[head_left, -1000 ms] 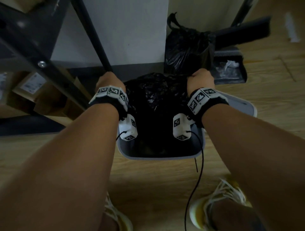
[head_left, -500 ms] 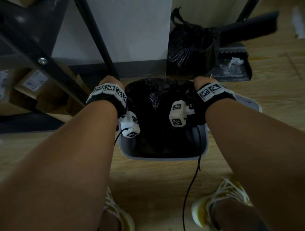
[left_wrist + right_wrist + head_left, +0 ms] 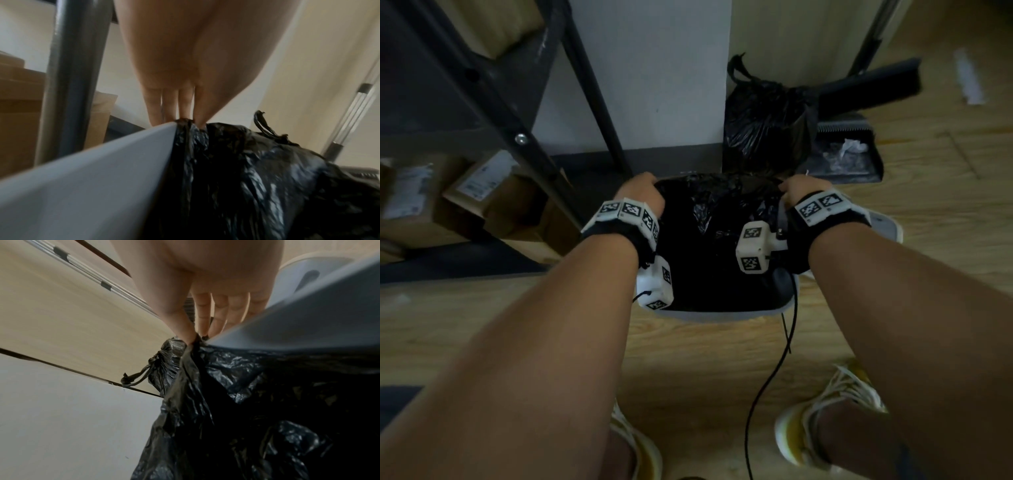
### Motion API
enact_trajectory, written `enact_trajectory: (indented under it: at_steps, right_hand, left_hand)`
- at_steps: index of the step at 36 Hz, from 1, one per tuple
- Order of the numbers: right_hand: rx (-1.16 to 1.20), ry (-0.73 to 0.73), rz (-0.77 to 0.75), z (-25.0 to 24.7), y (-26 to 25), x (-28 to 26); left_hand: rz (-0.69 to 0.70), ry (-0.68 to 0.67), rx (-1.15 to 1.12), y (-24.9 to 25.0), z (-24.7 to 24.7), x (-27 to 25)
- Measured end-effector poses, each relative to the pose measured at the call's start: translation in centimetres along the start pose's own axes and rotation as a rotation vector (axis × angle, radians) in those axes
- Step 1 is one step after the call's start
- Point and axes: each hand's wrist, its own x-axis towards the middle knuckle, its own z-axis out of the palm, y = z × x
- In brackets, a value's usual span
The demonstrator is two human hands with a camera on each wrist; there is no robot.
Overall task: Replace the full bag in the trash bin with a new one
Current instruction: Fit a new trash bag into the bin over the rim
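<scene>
A grey-white trash bin [image 3: 722,313] stands on the wood floor between my arms, with a black bag [image 3: 709,240] lying inside it. My left hand [image 3: 643,192] holds the bag's edge at the bin's far left corner. In the left wrist view the fingers [image 3: 170,104] reach down outside the rim [image 3: 92,178] and the bag [image 3: 246,178] bunches at the thumb. My right hand [image 3: 796,192] is at the far right corner. There its thumb [image 3: 180,327] pinches the bag [image 3: 205,386] beside the rim [image 3: 308,321]. A full, knotted black bag [image 3: 763,126] stands by the wall behind the bin.
A dark metal shelf frame [image 3: 524,137] with cardboard boxes [image 3: 476,192] stands at the left, close to my left hand. A dustpan [image 3: 849,154] and a broom head [image 3: 869,85] lie behind the bin at the right. The bin's lid [image 3: 887,226] lies right of it. My feet stand just before it.
Both hands have gone down and outward with the bag's edge, from above the bin to its far corners. The bag now lies lower and spread across the opening.
</scene>
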Motion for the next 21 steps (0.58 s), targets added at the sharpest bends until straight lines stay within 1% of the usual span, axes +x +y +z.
enact_trajectory:
  at_steps: [1,2,4,5,8,11,12,14,15,18,21]
  right_hand:
    - [0.023,0.003,0.023,0.0,-0.2,-0.3]
    - [0.062,0.034,0.015,0.1,-0.4,-0.5]
    - [0.150,0.139,0.085,0.1,-0.7,-0.9]
    - [0.176,0.183,0.084,0.4,-1.0,-0.8]
    - [0.014,0.241,-0.086,0.9,-1.2,-0.9]
    - [-0.156,0.196,-0.180,1.5,-1.4,-1.5]
    - [-0.192,0.163,-0.190,1.7,-1.4,-1.6]
    - [-0.216,0.081,-0.178,1.9,-1.5,-1.7]
    - [-0.204,0.056,-0.156,1.9,-1.4,-1.6]
    - [-0.210,0.013,-0.091,1.9,-1.3,-1.5]
    - [-0.210,0.005,-0.048,2.0,-0.9,-1.5]
  left_hand:
    - [-0.006,0.017,-0.013,0.3,0.3,-0.3]
    - [-0.018,0.025,-0.004,0.4,0.5,-0.4]
    - [-0.100,-0.004,-0.018,0.9,0.3,-0.9]
    - [-0.143,-0.015,-0.027,1.2,0.3,-1.1]
    - [-0.135,0.012,0.039,1.4,0.5,-1.7]
    - [-0.044,0.075,0.082,1.6,1.0,-2.2]
    - [-0.055,0.059,0.089,1.8,1.1,-2.4]
    - [-0.142,-0.002,0.086,2.3,1.0,-2.6]
    - [-0.153,-0.013,0.084,2.3,1.1,-2.6]
    - [-0.097,0.002,0.064,1.9,1.3,-2.4]
    - [-0.109,-0.011,0.081,1.1,1.1,-2.6]
